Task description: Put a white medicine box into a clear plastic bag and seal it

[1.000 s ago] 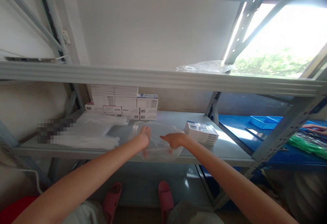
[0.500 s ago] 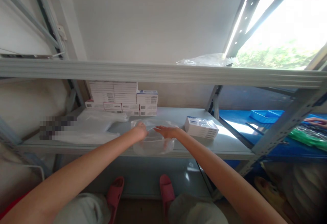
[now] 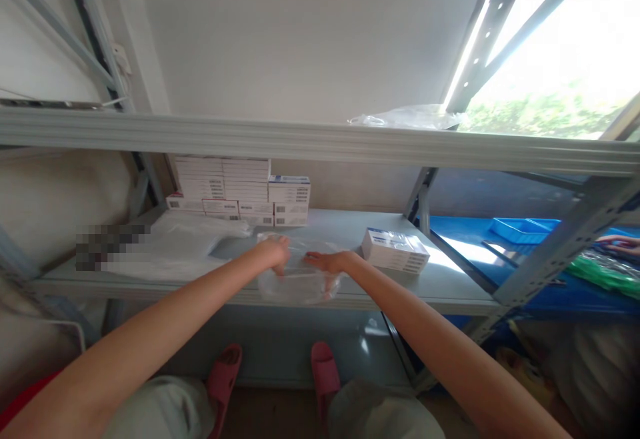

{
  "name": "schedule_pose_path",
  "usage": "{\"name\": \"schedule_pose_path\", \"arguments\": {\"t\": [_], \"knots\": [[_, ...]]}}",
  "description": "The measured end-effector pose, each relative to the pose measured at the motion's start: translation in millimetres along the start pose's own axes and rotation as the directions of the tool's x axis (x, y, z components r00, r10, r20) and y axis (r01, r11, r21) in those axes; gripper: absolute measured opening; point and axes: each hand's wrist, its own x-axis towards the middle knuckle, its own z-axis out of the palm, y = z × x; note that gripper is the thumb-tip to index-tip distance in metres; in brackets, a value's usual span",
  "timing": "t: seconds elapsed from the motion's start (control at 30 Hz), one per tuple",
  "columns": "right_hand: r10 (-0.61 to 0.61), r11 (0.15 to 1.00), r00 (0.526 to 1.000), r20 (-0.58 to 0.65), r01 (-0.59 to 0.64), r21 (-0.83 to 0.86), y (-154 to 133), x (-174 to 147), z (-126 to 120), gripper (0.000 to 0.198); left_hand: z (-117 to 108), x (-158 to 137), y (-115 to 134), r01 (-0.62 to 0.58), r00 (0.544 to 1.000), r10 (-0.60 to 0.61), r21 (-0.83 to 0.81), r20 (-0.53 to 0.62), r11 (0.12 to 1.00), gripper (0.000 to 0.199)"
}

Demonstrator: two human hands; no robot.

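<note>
A clear plastic bag (image 3: 297,289) lies between my hands at the front edge of the middle shelf, part of it hanging past the edge. My left hand (image 3: 274,253) is closed on the bag's left side with its fingers pointing down. On the bag's right side, my right hand (image 3: 327,263) touches the film, its fingers stretched out to the left and the thumb lower down. A small wrapped stack of white boxes (image 3: 395,251) sits on the shelf to the right of my right hand. Left of my left hand is a pile of flat plastic bags (image 3: 173,247).
Several white boxes (image 3: 223,189) are stacked at the shelf's back left. A shelf beam (image 3: 320,140) crosses above my hands, with more plastic film (image 3: 407,117) on it. At right, a blue table (image 3: 465,249) holds a blue tray (image 3: 525,229), near another person's hand (image 3: 620,244).
My left hand has shifted slightly left and its fingers have tipped down. The bag looks flatter and a little lower between my hands. My right hand has barely moved.
</note>
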Motion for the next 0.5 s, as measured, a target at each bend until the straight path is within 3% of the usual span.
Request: {"name": "schedule_pose_path", "arguments": {"t": [0.1, 0.3, 0.5], "knots": [[-0.006, 1.000, 0.998, 0.067, 0.007, -0.015, 1.8, -0.7, -2.3, 0.134, -1.1, -1.7, 6.9, -0.053, 0.998, 0.050, -0.131, -0.030, 0.990, 0.050], [-0.048, 0.998, 0.998, 0.038, 0.050, -0.039, 8.8, -1.0, -3.7, 0.135, 20.3, 10.3, -12.4, -0.016, 0.999, 0.024, -0.165, 0.047, 0.986, 0.088], [-0.026, 0.999, 0.999, 0.022, 0.027, -0.045, 13.7, 2.0, -4.0, 0.133, 25.8, 18.0, -25.0, -0.037, 0.999, 0.041, -0.195, 0.018, 0.980, 0.092]]}}
